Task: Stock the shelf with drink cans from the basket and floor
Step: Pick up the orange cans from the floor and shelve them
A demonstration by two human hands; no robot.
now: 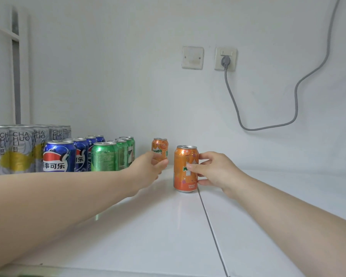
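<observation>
Two orange cans up on the shelf [268, 206] here. The near orange can [185, 168] stands upright right by the seam between the white panels, and the right hand [218, 170] has it wrapped at mid-body, thumb across the label, fingers round the back. The far orange can [159, 149] sits deeper in, and the left hand [148, 170] is clasped round its lower half, so whether its base touches the shelf is hidden. Both look like sealed drink cans, so probably fairly weighty, with thin walls that dent under a hard squeeze, and smooth painted metal on a glossy shelf will slide readily. Best hold is exactly that: the waist, not the rim. To the left, the green cans [108, 156], blue cans [59, 156] and silver cans [18, 148] line up in rows.
</observation>
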